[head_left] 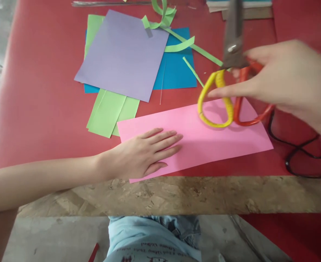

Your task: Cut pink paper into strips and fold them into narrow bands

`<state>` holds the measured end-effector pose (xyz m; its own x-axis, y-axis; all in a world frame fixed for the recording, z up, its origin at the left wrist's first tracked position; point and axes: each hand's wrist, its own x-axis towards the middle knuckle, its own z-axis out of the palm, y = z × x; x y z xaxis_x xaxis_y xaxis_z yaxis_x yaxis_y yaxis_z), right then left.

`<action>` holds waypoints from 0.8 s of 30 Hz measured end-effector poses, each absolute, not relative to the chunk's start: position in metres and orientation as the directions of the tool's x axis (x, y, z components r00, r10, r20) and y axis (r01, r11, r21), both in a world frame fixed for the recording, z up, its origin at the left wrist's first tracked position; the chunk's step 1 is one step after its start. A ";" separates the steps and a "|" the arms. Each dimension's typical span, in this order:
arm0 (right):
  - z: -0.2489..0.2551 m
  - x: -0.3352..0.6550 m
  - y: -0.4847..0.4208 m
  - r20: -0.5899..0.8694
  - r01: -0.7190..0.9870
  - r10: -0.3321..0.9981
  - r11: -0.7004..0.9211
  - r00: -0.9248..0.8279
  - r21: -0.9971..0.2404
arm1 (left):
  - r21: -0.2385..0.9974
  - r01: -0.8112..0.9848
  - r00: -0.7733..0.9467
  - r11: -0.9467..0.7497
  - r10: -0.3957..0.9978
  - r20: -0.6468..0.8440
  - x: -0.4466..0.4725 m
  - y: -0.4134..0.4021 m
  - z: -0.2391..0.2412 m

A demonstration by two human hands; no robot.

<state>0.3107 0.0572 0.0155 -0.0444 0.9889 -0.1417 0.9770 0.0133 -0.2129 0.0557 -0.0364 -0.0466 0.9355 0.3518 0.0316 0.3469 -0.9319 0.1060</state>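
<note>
My left hand (146, 153) lies flat on the left part of a pink sheet of paper (204, 142), fingers stretched out. In my right hand (288, 76) is a pair of scissors (233, 49), held by the handles above the sheet's right part. One handle loop is yellow, the other red, and the blades point away from me and look closed. Just beyond the pink sheet, green paper pieces (105, 112) stick out from under a purple square of paper (124, 54), with a blue sheet (176, 72) beneath.
Curled green paper strips (173, 47) lie behind the pink sheet. Thin wires (111, 4) and a paper stack (247, 12) sit at the back. Thin black loops (307, 160) lie at right. The red table (48, 98) ends in a bare board edge (163, 196) near me.
</note>
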 end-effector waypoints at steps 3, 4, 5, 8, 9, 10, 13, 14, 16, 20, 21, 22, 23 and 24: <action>0.023 0.274 0.044 -0.191 0.962 0.975 0.060 -0.114 -0.268 | 0.126 0.332 0.940 -0.935 0.340 0.044 0.057 -0.034 -0.044; 0.023 0.269 0.043 -0.185 0.953 0.969 0.108 -0.165 -0.283 | 0.134 0.330 0.940 -0.934 0.338 0.044 0.057 -0.033 -0.044; 0.022 0.267 0.043 -0.168 0.946 0.965 0.146 -0.200 -0.288 | 0.140 0.329 0.940 -0.934 0.338 0.045 0.057 -0.032 -0.043; 0.020 0.272 0.043 -0.121 0.941 0.965 0.194 -0.234 -0.278 | 0.144 0.327 0.940 -0.934 0.337 0.055 0.058 -0.031 -0.043; 0.020 0.276 0.044 -0.111 0.944 0.968 0.190 -0.227 -0.269 | 0.143 0.327 0.939 -0.934 0.338 0.061 0.058 -0.031 -0.044; 0.021 0.281 0.045 -0.105 0.949 0.970 0.184 -0.217 -0.257 | 0.142 0.326 0.939 -0.935 0.338 0.064 0.058 -0.031 -0.044; 0.023 0.295 0.050 -0.090 0.973 0.984 0.135 -0.154 -0.187 | 0.139 0.323 0.939 -0.936 0.335 0.073 0.059 -0.031 -0.043; 0.023 0.300 0.051 -0.080 0.981 0.989 0.110 -0.124 -0.160 | 0.137 0.321 0.940 -0.937 0.334 0.077 0.059 -0.031 -0.043; 0.023 0.308 0.053 -0.057 0.990 0.996 0.067 -0.074 -0.122 | 0.125 0.317 0.939 -0.940 0.330 0.096 0.060 -0.030 -0.043; 0.022 0.315 0.051 -0.027 0.990 0.997 0.062 -0.066 -0.130 | 0.077 0.286 0.942 -0.955 0.295 0.158 0.065 -0.026 -0.043; 0.022 0.316 0.050 -0.023 0.988 0.997 0.066 -0.070 -0.137 | 0.060 0.275 0.942 -0.960 0.281 0.182 0.067 -0.024 -0.043; 0.022 0.315 0.049 -0.021 0.987 0.997 0.067 -0.071 -0.143 | 0.039 0.266 0.941 -0.963 0.268 0.208 0.069 -0.023 -0.043; 0.022 0.315 0.049 -0.021 0.987 0.997 0.067 -0.071 -0.148 | 0.015 0.261 0.938 -0.965 0.257 0.235 0.072 -0.021 -0.043; 0.023 0.314 0.048 -0.019 0.986 0.997 0.068 -0.072 -0.153 | -0.016 0.260 0.934 -0.965 0.247 0.257 0.075 -0.020 -0.043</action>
<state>0.3143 0.0483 0.0227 -0.0722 0.9972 -0.0187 0.9859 0.0685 -0.1528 0.0752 -0.0202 -0.0426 0.9343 0.2475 0.2567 0.2601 -0.9654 -0.0160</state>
